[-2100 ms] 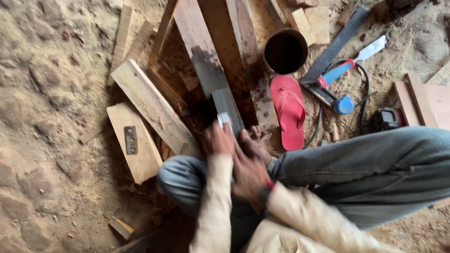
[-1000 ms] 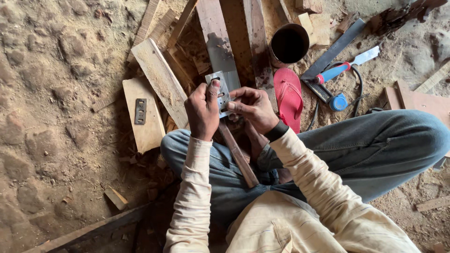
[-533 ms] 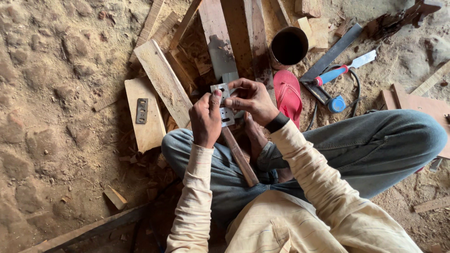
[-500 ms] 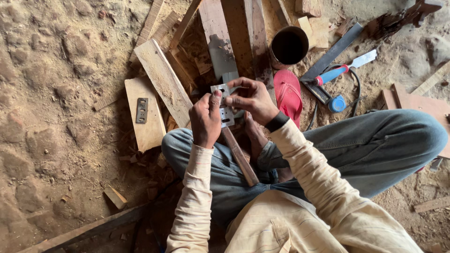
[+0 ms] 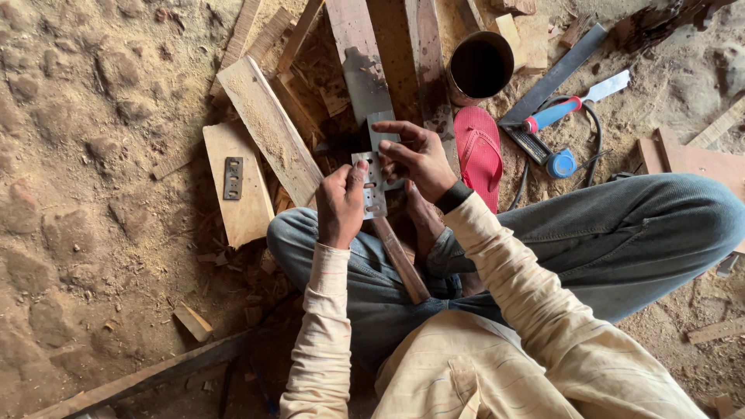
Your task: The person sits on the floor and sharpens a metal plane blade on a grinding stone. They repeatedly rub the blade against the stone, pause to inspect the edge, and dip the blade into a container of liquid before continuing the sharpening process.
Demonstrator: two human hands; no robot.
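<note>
I sit cross-legged on sandy ground. My left hand [image 5: 340,203] grips a small grey metal plate [image 5: 372,186] with several holes, thumb on its left edge. My right hand [image 5: 419,159] pinches the plate's upper right side, index finger stretched over the top. The plate is held upright above my knees. Beneath it a narrow wooden strip [image 5: 400,260] lies slanted across my lap. A second, darker metal plate [image 5: 233,178] rests on a short board [image 5: 242,203] to the left.
Planks [image 5: 272,128] and offcuts lie piled ahead, one carrying a grey metal blade [image 5: 365,81]. A dark round tin [image 5: 479,68], a red flip-flop [image 5: 479,154], a blue-handled chisel [image 5: 570,105] and a steel square [image 5: 555,74] lie to the right. A wood scrap [image 5: 192,322] sits near left.
Both hands were low over my lap; they have come up together with the metal plate. In the last second my right fingers shifted along its top edge.
</note>
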